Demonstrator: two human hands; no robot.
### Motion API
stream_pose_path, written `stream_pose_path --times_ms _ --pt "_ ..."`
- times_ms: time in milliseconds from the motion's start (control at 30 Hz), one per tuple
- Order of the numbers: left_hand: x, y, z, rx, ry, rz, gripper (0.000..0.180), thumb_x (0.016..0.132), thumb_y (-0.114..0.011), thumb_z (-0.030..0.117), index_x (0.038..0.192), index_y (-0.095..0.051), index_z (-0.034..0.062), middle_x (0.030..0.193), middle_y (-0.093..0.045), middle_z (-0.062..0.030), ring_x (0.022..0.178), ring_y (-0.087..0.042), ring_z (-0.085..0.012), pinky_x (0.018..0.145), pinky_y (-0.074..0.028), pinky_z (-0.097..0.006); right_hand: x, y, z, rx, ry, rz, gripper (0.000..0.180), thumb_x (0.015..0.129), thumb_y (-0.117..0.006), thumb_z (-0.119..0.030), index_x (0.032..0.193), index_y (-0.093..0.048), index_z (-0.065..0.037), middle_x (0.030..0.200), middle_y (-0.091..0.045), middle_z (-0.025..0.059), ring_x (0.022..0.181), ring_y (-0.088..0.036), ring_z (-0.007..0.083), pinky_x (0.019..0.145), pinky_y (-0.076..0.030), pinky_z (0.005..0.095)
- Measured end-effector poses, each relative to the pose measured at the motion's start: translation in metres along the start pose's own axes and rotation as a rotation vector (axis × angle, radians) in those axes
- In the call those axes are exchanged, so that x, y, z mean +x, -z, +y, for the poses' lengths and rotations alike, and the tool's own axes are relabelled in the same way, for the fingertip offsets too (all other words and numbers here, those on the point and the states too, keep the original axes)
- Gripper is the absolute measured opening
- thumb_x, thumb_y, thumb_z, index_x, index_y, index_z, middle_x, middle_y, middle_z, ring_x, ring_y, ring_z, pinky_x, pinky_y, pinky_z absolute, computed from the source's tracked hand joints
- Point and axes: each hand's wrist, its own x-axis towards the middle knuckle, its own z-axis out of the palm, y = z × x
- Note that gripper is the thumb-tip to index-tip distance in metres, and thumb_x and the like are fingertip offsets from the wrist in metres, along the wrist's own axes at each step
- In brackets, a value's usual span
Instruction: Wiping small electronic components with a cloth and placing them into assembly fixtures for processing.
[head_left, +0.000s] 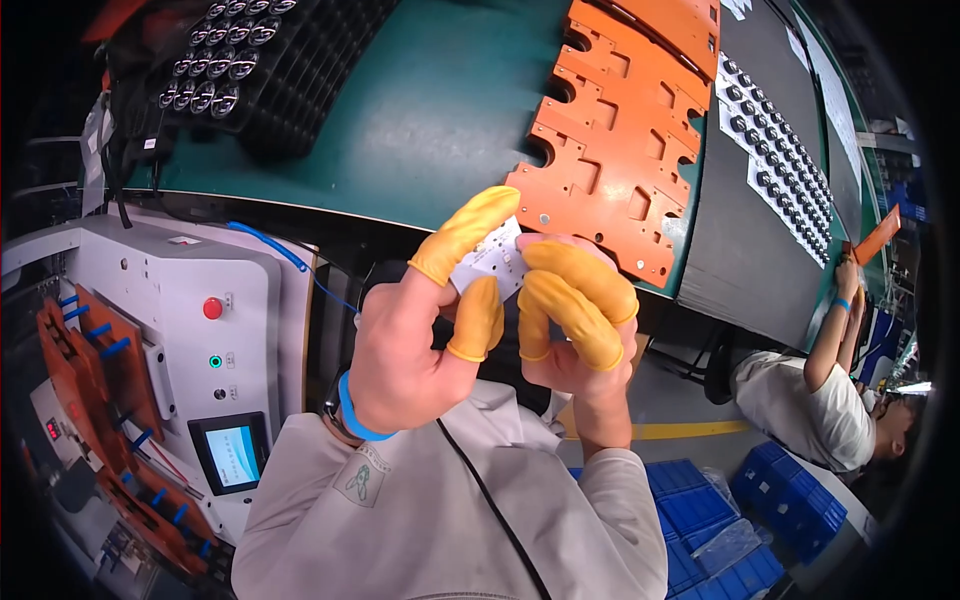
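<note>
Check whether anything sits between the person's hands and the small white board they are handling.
Nothing visible does. The left hand and right hand both already pinch the small white board directly with yellow-capped fingers, held up above the green conveyor, apart from the orange fixture plate.

Factory bench by a green conveyor belt

A green belt carries an orange slotted fixture plate and a black tray of round parts — a grey machine cabinet with a red button and small screen stands left; blue crates sit on the grey floor — yellow-lined.
</note>
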Motion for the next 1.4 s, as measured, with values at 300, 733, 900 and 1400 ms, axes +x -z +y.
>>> stream_pose_path --times_ms 300,733,900,1400 --pt "0.001 0.008 0.000 0.140 -0.112 -0.092 0.049 0.088 -0.057 -0.007 0.137 -0.050 -0.0061 0.126 -0.066 -0.0181 0.079 -0.073 -0.0259 0.071 -0.055 -0.027 -0.001 0.004 -0.012 -0.114 -0.051 -0.046 0.038 0.066 -0.068 0.014 0.100 -0.065 -0.002 0.107 -0.068 0.0186 0.097 -0.070 0.0368 0.090 -0.054 0.0483" --pt "-0.001 0.009 -0.006 0.242 -0.380 -0.062 0.049 0.085 -0.060 -0.009 0.133 -0.053 -0.0088 0.127 -0.065 -0.0216 0.073 -0.072 -0.0250 0.064 -0.056 -0.029 -0.003 0.008 -0.018 -0.147 -0.020 -0.055 0.033 0.064 -0.067 0.007 0.093 -0.065 -0.008 0.102 -0.068 0.0171 0.084 -0.068 0.0318 0.079 -0.056 0.0435" --pt "-0.001 0.009 -0.004 0.251 -0.404 -0.050 0.046 0.086 -0.059 -0.010 0.132 -0.053 -0.0101 0.126 -0.065 -0.0218 0.077 -0.073 -0.0249 0.066 -0.056 -0.028 -0.001 0.006 -0.023 -0.179 -0.066 -0.037 0.032 0.065 -0.069 0.003 0.094 -0.066 -0.010 0.101 -0.069 0.0154 0.084 -0.068 0.0318 0.080 -0.056 0.0430" --pt "-0.007 0.010 0.003 0.290 -0.375 -0.065 0.037 0.089 -0.056 -0.005 0.125 -0.057 -0.0104 0.116 -0.069 -0.0238 0.086 -0.074 -0.0258 0.073 -0.058 -0.029 -0.010 0.014 -0.027 -0.231 -0.054 -0.097 0.024 0.074 -0.076 -0.013 0.096 -0.067 -0.011 0.100 -0.069 0.0135 0.087 -0.067 0.0306 0.083 -0.054 0.0449"
